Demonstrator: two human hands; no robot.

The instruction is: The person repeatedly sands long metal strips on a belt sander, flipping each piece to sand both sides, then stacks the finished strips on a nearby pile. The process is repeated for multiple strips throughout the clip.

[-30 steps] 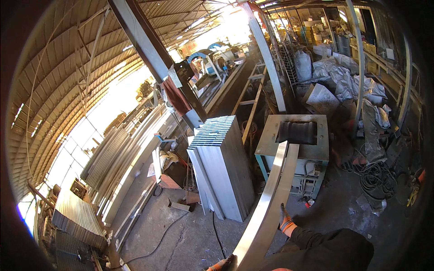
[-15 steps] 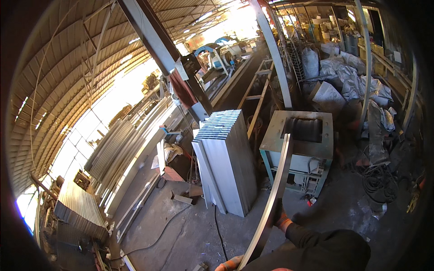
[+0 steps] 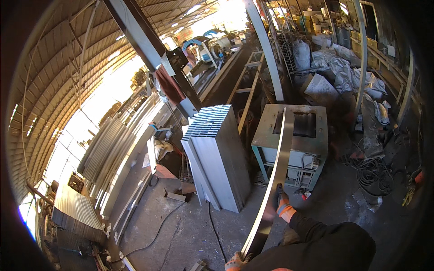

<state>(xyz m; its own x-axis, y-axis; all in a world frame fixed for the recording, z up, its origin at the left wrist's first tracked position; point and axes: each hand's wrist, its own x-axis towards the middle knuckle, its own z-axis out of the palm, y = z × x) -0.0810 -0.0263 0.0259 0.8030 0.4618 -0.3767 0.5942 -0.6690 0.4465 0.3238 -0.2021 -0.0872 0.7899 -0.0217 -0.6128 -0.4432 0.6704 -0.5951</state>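
Note:
A long silvery metal profile (image 3: 272, 198) slants away from me, one narrow edge shining and a broad smooth face turned right. My right hand (image 3: 284, 206), in a dark glove with an orange band, is closed on its right side about midway. Low in the view, my left hand (image 3: 235, 262), in an orange and grey glove, grips the near end; its fingers show only in part. The far end reaches over the top of a boxy green-grey machine (image 3: 266, 128), beside its square dark opening. Whether it rests on that top, I cannot tell.
Left of the machine stands a tall stack of metal profiles (image 3: 233, 176), one leaning against it. Cables (image 3: 375, 176) lie coiled at right. More profiles (image 3: 106, 156) lie at left, behind a ribbed stack (image 3: 77, 207). Silvery sacks (image 3: 327, 65) fill the back right beyond a post (image 3: 266, 54).
The profile's far end has moved forward over the machine top, and more of its broad face shows. Both hands have come further into view. The whole scene has shifted slightly left and up.

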